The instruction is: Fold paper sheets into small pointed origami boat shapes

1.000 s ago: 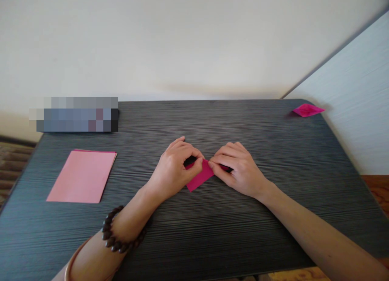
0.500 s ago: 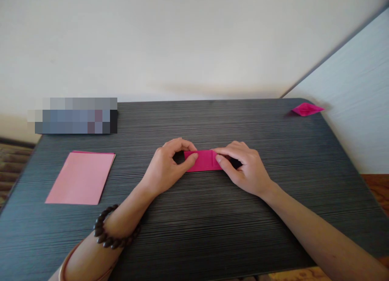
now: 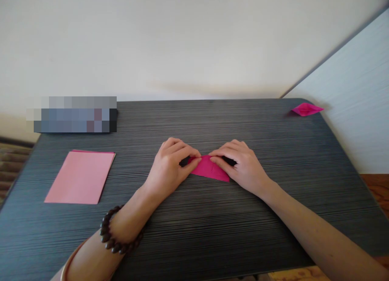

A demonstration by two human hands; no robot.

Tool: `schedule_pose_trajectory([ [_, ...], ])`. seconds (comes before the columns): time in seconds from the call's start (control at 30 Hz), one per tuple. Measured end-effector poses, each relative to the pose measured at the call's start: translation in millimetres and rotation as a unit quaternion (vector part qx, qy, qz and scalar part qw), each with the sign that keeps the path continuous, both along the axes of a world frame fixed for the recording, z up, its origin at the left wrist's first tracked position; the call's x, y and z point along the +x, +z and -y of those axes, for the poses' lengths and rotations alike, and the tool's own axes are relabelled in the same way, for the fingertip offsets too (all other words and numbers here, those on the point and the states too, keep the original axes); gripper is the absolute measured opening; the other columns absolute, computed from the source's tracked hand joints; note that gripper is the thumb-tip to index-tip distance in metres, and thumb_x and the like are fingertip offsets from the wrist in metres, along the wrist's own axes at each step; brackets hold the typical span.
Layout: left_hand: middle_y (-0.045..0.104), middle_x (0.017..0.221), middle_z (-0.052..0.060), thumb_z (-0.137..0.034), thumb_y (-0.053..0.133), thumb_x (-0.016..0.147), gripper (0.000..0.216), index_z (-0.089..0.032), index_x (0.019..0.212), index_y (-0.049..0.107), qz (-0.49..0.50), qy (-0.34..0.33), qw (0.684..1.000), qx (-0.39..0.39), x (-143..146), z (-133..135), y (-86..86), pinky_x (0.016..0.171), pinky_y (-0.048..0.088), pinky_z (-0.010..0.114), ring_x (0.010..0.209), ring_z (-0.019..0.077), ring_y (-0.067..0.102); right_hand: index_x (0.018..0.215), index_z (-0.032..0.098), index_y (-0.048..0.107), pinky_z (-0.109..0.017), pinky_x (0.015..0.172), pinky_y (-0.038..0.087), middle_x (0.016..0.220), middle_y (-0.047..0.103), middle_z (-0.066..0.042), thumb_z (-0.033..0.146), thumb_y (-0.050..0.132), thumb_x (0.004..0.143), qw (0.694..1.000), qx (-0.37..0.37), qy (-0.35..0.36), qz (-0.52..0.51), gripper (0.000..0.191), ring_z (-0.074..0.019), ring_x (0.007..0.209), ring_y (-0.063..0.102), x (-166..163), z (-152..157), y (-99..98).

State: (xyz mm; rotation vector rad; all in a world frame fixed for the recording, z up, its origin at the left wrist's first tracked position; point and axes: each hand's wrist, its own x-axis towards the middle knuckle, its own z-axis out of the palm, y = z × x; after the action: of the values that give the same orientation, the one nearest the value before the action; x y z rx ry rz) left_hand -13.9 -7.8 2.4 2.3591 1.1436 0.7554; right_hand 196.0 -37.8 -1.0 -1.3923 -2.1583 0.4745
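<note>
A small folded piece of magenta paper (image 3: 209,170) lies on the dark striped table (image 3: 194,228) near its middle. My left hand (image 3: 170,167) pinches the paper's left end with thumb and fingertips. My right hand (image 3: 243,167) pinches its right end, fingers curled over it. Both hands rest low on the tabletop and their fingertips almost meet above the paper. A dark bead bracelet (image 3: 117,236) circles my left wrist.
A stack of pink paper sheets (image 3: 80,177) lies on the table's left side. A finished folded magenta figure (image 3: 306,109) sits at the far right corner next to a pale wall panel. A blurred-out object (image 3: 73,115) stands at the far left edge.
The paper went from tilted, to a flat horizontal strip, to a shape slanting down to the right. My fingertips spread apart and then closed in again over its middle.
</note>
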Motion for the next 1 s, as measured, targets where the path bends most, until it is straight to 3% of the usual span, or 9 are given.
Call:
schedule_pose_trajectory([
  [0.23,0.07,0.083,0.002,-0.028,0.062,0.083,0.011,-0.021,0.087,0.069,-0.032,0.027,0.999,0.028,2,4,-1.4,0.085,0.043,0.039,0.087,0.0201,0.052,0.095,0.023,0.068,-0.033,0.074,0.039,0.087,0.064,-0.003,0.031,0.057,0.088,1.0,0.018,-0.012,0.007,0.016,-0.0164,0.081,0.054,-2,0,-5.0],
  [0.37,0.069,0.084,0.003,-0.026,0.059,0.085,0.012,-0.022,0.087,0.07,-0.038,0.008,0.997,0.065,4,4,-3.6,0.083,0.044,0.039,0.087,0.0203,0.052,0.095,0.023,0.068,-0.032,0.071,0.037,0.087,0.064,-0.003,0.029,0.053,0.091,0.998,0.054,0.0,0.044,0.018,-0.0159,0.079,0.053,-4,3,-4.9],
  [0.5,0.067,0.086,0.005,-0.025,0.058,0.086,0.015,-0.024,0.094,0.071,-0.041,-0.036,0.994,0.095,1,4,-3.7,0.078,0.047,0.038,0.087,0.0199,0.052,0.098,0.024,0.068,-0.032,0.07,0.035,0.087,0.064,-0.004,0.023,0.049,0.092,0.987,0.107,0.022,0.121,0.02,-0.0166,0.079,0.051,-4,8,-2.0],
  [0.7,0.067,0.096,0.005,-0.023,0.06,0.085,0.026,-0.022,0.11,0.066,-0.017,-0.105,0.993,0.052,-14,0,-1.4,0.084,0.05,0.037,0.093,0.0186,0.056,0.101,0.022,0.067,-0.032,0.072,0.035,0.09,0.064,-0.004,0.02,0.048,0.093,0.982,0.111,0.035,0.146,0.021,-0.0167,0.082,0.052,-3,10,-0.7],
  [0.8,0.069,0.099,0.004,-0.019,0.061,0.084,0.022,-0.021,0.105,0.067,0.005,-0.151,0.988,0.034,-22,-3,-0.8,0.091,0.049,0.035,0.1,0.0181,0.058,0.101,0.02,0.066,-0.033,0.073,0.036,0.092,0.064,-0.004,0.022,0.048,0.093,0.985,0.103,0.023,0.138,0.02,-0.0167,0.082,0.053,-5,10,-1.9],
  [1.0,0.069,0.102,0.004,-0.016,0.059,0.085,0.019,-0.024,0.099,0.069,0.001,-0.208,0.978,0.034,-26,-8,2.4,0.091,0.05,0.035,0.101,0.0174,0.06,0.111,0.025,0.063,-0.032,0.07,0.036,0.092,0.064,-0.003,0.022,0.047,0.093,0.985,0.098,0.027,0.141,0.024,-0.0167,0.081,0.052,-4,9,-2.3],
])
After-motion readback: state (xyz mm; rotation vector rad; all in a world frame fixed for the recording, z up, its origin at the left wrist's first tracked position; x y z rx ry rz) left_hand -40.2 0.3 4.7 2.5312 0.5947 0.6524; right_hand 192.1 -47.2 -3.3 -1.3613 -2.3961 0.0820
